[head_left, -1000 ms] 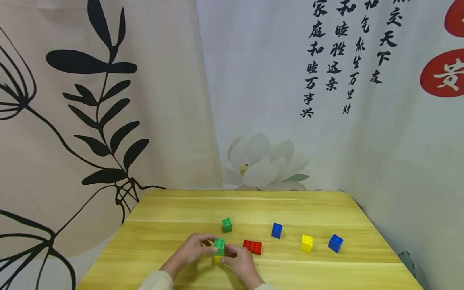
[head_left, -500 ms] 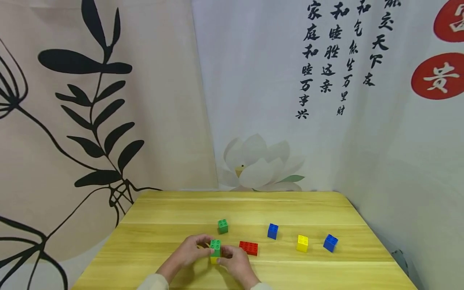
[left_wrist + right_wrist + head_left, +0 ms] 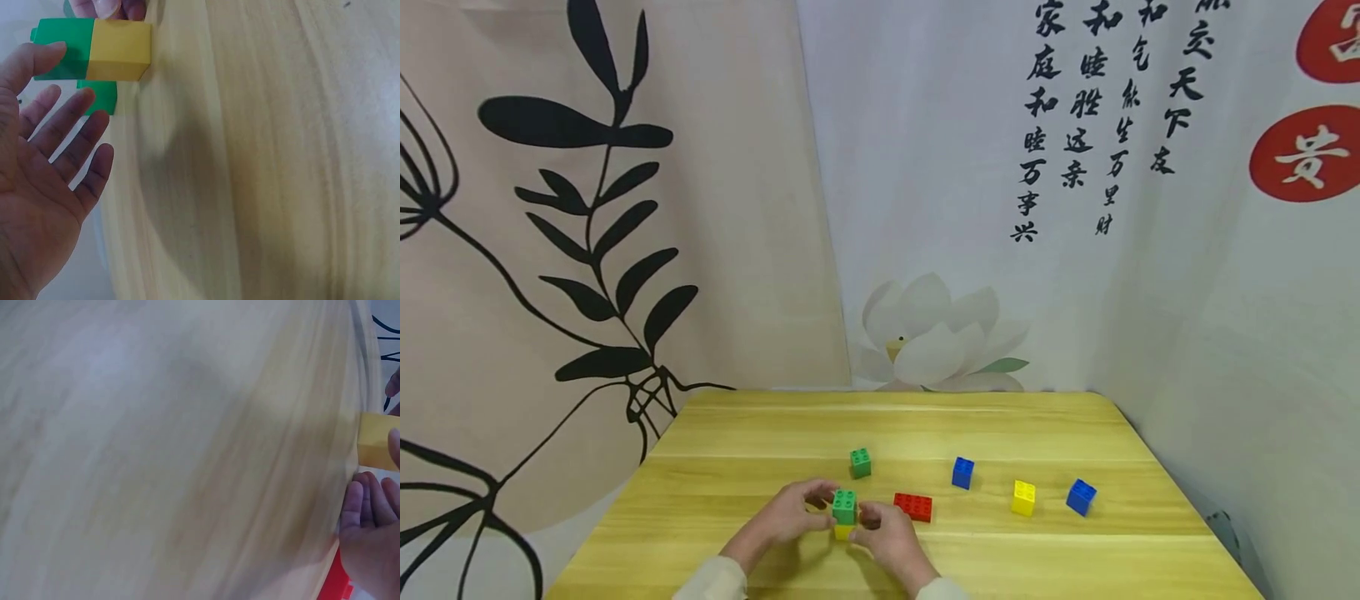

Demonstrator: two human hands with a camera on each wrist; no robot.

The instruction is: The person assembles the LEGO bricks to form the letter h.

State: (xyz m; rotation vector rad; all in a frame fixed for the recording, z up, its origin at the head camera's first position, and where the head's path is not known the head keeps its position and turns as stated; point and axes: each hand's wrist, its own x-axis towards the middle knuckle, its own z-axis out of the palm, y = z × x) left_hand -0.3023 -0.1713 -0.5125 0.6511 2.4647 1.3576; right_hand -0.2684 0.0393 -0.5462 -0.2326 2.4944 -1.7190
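A green brick [image 3: 844,507] sits on top of a yellow brick [image 3: 843,532], forming an upright two-brick stack near the table's front. My left hand [image 3: 793,512] is at the stack's left, thumb by the green brick. In the left wrist view, the fingers of that left hand [image 3: 59,162] are spread and relaxed. My right hand [image 3: 891,535] is at the right side, with its thumb close to the yellow brick [image 3: 377,439]; a small gap shows between its index finger and the green brick. Whether either thumb touches the stack is hard to tell.
Behind the stack stands another green brick [image 3: 861,462]. A longer red brick [image 3: 913,507] lies just beyond my right hand. Farther right are a blue brick [image 3: 962,472], a loose yellow brick [image 3: 1023,497] and another blue brick [image 3: 1081,497] on the wooden table [image 3: 1075,558].
The fingers of both hands have loosened and drawn slightly away from the stack, which stays between them. The head view has shifted a little; the loose bricks have not moved on the table.
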